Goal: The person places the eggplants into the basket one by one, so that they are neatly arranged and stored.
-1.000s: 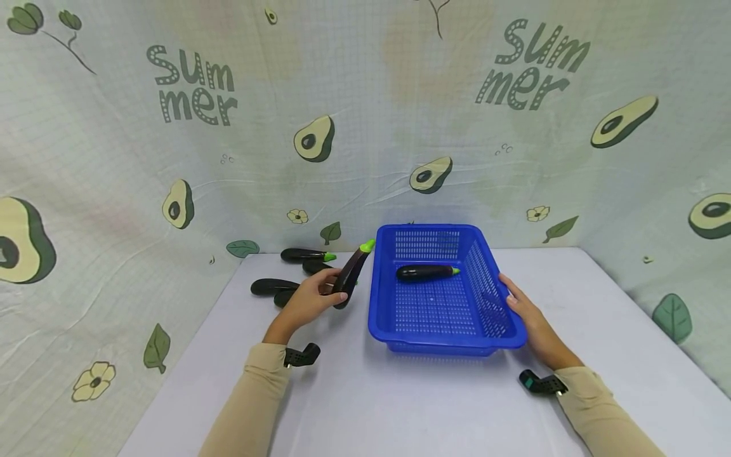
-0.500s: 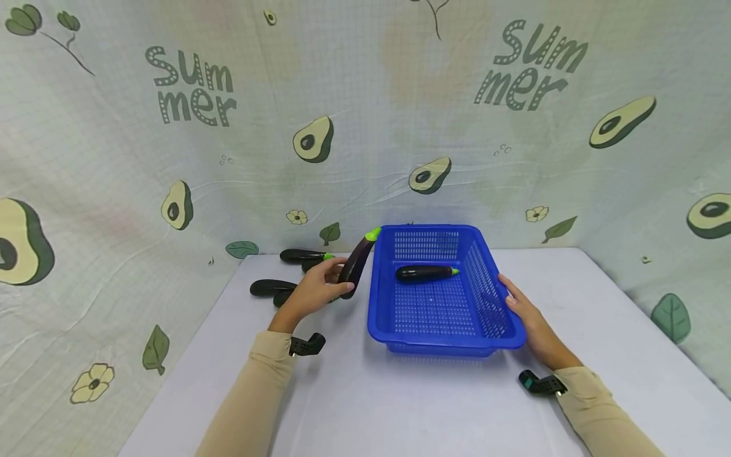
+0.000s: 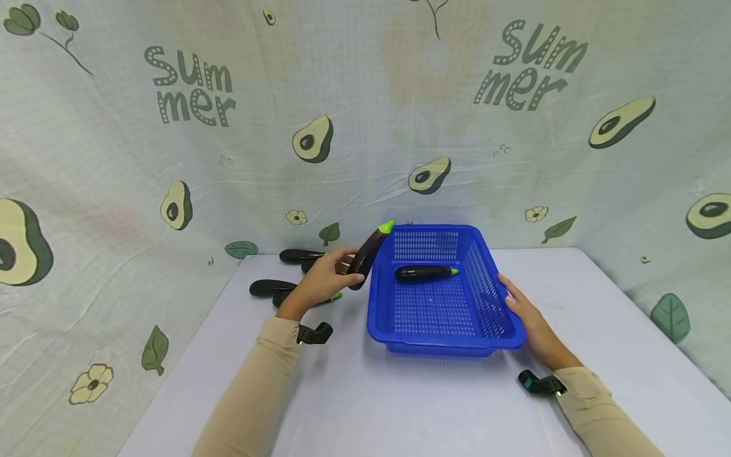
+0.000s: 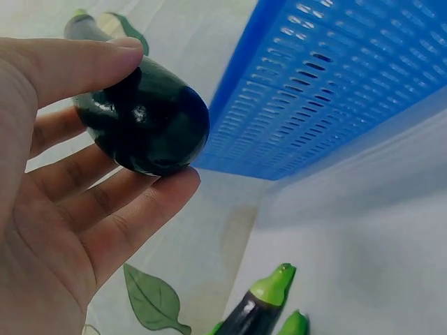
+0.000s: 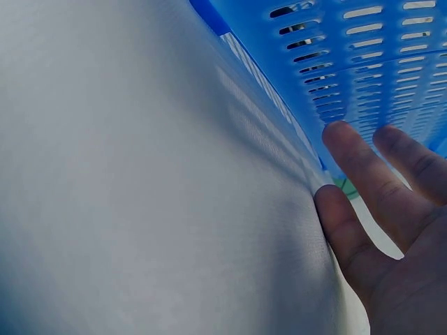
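Observation:
In the head view my left hand (image 3: 323, 280) grips a dark purple eggplant (image 3: 368, 255), tilted with its green stem end up and to the right. It is held beside the left rim of a blue perforated basket (image 3: 434, 341). The left wrist view shows the thumb across the eggplant (image 4: 143, 122) and the fingers beneath. Another eggplant (image 3: 424, 273) lies on the basket floor. My right hand (image 3: 528, 314) rests against the basket's right side. In the right wrist view its extended fingers (image 5: 367, 171) lie at the outer wall.
Several eggplants lie on the white table (image 3: 388, 406) left of the basket, one at the back (image 3: 299, 256) and one nearer (image 3: 270, 288); the left hand partly hides some. A patterned cloth (image 3: 365, 127) hangs behind the table.
My left hand has carried the eggplant up and to the right, toward the basket's left rim. The right hand and the basket have stayed in place.

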The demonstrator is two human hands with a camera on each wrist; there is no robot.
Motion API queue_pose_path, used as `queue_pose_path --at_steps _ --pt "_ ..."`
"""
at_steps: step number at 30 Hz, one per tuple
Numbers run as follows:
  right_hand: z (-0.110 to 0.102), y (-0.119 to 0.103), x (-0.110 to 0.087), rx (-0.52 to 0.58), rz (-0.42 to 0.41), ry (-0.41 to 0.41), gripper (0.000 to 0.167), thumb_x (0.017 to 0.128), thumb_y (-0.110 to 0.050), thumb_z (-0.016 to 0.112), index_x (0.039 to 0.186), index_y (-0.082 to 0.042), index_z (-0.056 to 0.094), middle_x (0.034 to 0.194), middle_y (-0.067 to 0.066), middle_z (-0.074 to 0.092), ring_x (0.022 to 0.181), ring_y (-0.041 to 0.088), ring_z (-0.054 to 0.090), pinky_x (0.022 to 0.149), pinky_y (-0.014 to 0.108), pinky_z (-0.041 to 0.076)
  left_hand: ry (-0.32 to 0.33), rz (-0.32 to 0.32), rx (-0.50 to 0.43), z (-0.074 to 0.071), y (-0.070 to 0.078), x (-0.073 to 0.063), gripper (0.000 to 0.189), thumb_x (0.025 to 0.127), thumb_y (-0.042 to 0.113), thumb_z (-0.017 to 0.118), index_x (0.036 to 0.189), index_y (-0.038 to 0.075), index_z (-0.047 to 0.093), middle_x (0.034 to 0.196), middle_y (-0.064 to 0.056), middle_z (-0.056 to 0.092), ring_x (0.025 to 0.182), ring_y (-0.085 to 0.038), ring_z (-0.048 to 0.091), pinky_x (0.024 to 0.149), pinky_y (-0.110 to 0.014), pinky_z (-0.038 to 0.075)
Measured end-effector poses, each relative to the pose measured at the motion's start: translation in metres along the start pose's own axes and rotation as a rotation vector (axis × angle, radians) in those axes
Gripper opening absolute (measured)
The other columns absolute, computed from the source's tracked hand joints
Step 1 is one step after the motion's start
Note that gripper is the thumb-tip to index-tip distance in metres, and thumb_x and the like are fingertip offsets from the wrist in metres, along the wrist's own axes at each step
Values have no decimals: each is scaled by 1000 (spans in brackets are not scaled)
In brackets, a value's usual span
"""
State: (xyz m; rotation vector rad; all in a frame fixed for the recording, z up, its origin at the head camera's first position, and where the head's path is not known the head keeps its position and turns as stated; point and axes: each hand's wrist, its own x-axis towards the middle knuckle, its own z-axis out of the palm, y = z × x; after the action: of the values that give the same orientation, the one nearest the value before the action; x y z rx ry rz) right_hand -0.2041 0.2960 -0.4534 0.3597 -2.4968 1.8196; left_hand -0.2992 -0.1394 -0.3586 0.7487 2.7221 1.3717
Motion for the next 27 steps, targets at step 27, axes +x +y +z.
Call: queue_pose_path --at_steps 27 --pt "-1 4 1 -1 -12 -9 57 109 -42 29 162 -33 9 168 7 -1 150 41 -5 110 73 1 -68 70 -18 8 14 18 60 90 32 77 144 21 55 119 -6 65 104 -21 64 70 -35 58"
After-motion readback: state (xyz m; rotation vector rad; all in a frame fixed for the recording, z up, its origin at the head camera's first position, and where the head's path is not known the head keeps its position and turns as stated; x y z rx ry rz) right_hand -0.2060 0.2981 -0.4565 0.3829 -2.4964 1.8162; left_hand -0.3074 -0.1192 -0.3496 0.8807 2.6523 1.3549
